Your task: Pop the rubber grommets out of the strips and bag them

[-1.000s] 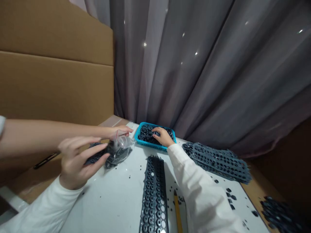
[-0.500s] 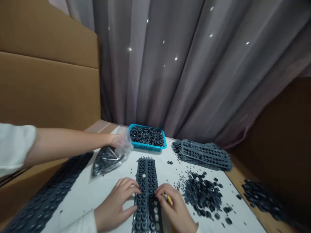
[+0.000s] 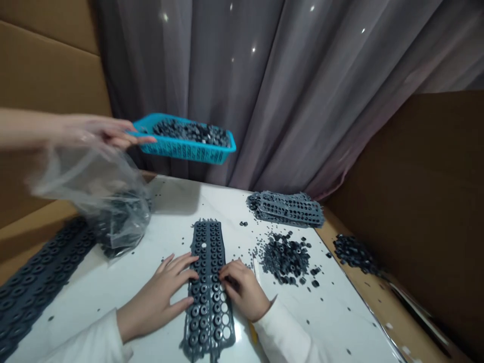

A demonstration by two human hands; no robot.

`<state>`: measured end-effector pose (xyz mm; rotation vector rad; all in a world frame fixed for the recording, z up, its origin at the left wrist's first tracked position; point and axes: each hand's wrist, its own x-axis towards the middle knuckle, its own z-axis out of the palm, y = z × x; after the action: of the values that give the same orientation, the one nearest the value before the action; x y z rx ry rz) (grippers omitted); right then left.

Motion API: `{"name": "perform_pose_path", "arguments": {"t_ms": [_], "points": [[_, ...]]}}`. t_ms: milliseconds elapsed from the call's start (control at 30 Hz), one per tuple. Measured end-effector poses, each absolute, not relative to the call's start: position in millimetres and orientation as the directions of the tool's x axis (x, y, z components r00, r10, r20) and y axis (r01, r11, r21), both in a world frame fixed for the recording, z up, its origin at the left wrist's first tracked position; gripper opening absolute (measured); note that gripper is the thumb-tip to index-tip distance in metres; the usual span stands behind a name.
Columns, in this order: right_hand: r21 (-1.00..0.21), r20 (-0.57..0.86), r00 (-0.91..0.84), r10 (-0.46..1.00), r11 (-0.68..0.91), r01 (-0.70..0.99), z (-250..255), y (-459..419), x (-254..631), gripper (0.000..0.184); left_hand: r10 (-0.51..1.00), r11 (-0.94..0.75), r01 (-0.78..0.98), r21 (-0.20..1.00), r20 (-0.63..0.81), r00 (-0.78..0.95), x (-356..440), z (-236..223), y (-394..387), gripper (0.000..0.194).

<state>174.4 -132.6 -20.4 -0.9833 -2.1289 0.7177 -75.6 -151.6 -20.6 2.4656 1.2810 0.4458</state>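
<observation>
The black rubber strip is lying flat at the centre of the white tabletop, its long axis running from 6 o'clock to 12 o'clock, away from the person. Rows of round rubber rings are sitting in it, and empty holes are showing along its lower right side.

The left hand is resting open, its fingertips reaching the strip's left edge. The right hand is curling over the right edge, but I cannot tell whether it is gripping a ring. Keeping a hand on each long side appears to be a sound way of holding the strip steady.

A heap of loose black rubber pieces is lying at 3 o'clock, and a stack of punched sheets at 1 o'clock. A clear plastic bag of dark pieces is sagging at 10 o'clock. Beyond it, a co-worker's hand is reaching beside a turquoise plastic basket, which is appearing above the tabletop.
</observation>
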Motion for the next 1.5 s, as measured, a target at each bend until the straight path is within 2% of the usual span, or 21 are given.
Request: {"name": "perform_pose_path", "arguments": {"t_ms": [100,233,367,500,567,667,767,867,967,1033,1067,1133,1233,1367,1500], "points": [[-0.721,0.357,-0.457,0.815,0.551,0.419,-12,-125,193,0.023,0.826,-0.547,0.733,0.404,0.116,0.552,-75,-20,-151,0.028],[-0.647,0.352,-0.357,0.865,0.501,0.574,3,-114,229,0.024,0.816,-0.562,0.722,0.405,0.127,0.564,-76,-19,-151,0.029],[-0.469,0.250,-0.549,0.798,0.596,0.652,-1,-113,237,0.033,0.815,-0.570,0.716,0.403,0.165,0.556,-76,-15,-148,0.031],[-0.287,0.189,-0.624,0.758,0.650,0.703,-13,-116,217,0.019,0.826,-0.560,0.723,0.405,0.213,0.521,-72,-9,-145,0.028],[-0.236,0.171,-0.628,0.759,0.650,0.722,-16,-118,210,0.016,0.832,-0.554,0.729,0.403,0.231,0.504,-68,-5,-144,0.025],[-0.228,0.153,-0.626,0.764,0.644,0.730,-18,-118,210,0.016,0.821,-0.570,0.713,0.407,0.241,0.518,-56,5,-140,0.022],[-0.276,0.175,-0.622,0.763,0.644,0.713,-18,-118,215,0.017,0.803,-0.590,0.682,0.431,0.225,0.552,-37,13,-132,0.020],[-0.484,0.285,-0.576,0.766,0.634,0.604,-19,-116,218,0.016,0.801,-0.588,0.672,0.451,0.203,0.564,-17,13,-119,0.016],[-0.830,0.378,-0.326,0.867,0.473,0.296,-20,-112,217,0.011,0.807,-0.572,0.676,0.464,0.173,0.564,-2,4,-106,0.014],[-0.952,0.300,-0.132,0.945,0.305,0.022,-21,-110,215,0.021,0.812,-0.561,0.678,0.475,0.160,0.561,2,-5,-101,0.015],[-0.968,0.242,-0.070,0.968,0.236,-0.080,-22,-110,214,0.028,0.812,-0.560,0.675,0.480,0.161,0.560,2,-8,-99,0.016],[-0.975,0.152,-0.018,0.988,0.147,-0.164,-23,-110,211,0.039,0.807,-0.567,0.659,0.494,0.172,0.565,1,-13,-98,0.017],[-0.993,0.037,-0.003,0.999,0.036,-0.114,-25,-113,206,0.048,0.799,-0.577,0.636,0.514,0.192,0.570,-1,-15,-99,0.018],[-0.996,-0.078,0.001,0.997,-0.078,-0.053,-27,-119,198,0.045,0.803,-0.573,0.633,0.521,0.203,0.560,-2,-16,-100,0.018],[-0.993,-0.110,0.025,0.994,-0.109,-0.036,-28,-123,190,0.036,0.798,-0.586,0.637,0.500,0.218,0.562,-2,-18,-101,0.020]]}}
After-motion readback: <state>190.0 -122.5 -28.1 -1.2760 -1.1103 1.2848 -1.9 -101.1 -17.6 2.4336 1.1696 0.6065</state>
